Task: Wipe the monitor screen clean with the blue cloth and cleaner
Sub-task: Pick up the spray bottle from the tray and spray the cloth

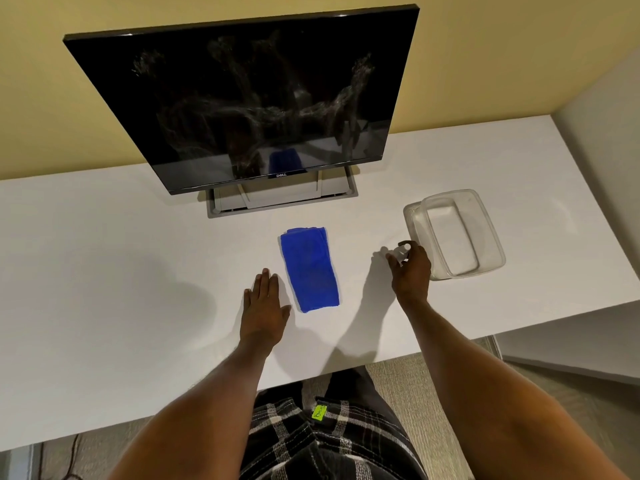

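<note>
A black monitor (249, 98) stands at the back of the white desk (104, 271), its dark screen covered in whitish smears. A folded blue cloth (309, 268) lies flat on the desk in front of the monitor stand. My left hand (264, 308) rests palm down with fingers together just left of the cloth, not touching it. My right hand (410, 268) hovers right of the cloth beside the clear container, fingers curled around a small pale object that I cannot identify.
A clear plastic container (485, 237) holding a smaller clear tub sits at the right of the desk, close to my right hand. The monitor's grey stand base (282, 202) sits behind the cloth. The desk's front edge lies near my lap; a wall runs behind.
</note>
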`<move>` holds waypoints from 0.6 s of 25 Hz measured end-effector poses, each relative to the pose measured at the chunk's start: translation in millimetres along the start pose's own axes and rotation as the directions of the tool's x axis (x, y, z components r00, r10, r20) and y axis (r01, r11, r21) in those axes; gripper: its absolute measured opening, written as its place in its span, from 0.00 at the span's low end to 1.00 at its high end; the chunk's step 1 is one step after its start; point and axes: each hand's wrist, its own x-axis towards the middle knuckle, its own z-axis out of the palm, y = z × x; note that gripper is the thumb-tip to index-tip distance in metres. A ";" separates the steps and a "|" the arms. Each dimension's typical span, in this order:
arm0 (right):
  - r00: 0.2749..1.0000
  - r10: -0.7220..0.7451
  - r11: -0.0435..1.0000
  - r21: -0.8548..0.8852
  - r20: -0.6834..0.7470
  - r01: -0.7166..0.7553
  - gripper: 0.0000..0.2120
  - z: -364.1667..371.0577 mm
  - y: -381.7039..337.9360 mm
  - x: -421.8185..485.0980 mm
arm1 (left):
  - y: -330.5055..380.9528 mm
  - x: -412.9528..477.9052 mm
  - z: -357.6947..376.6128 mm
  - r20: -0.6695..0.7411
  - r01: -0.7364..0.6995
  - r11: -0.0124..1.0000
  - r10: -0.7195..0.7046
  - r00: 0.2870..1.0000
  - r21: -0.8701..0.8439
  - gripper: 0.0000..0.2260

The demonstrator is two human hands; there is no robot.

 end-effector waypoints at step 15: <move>0.971 0.232 0.973 0.007 -0.053 -0.232 0.25 12.2 13.2 -47.9 | -1.2 -2.0 0.3 0.005 -0.008 0.999 0.008 1.000 0.037 0.35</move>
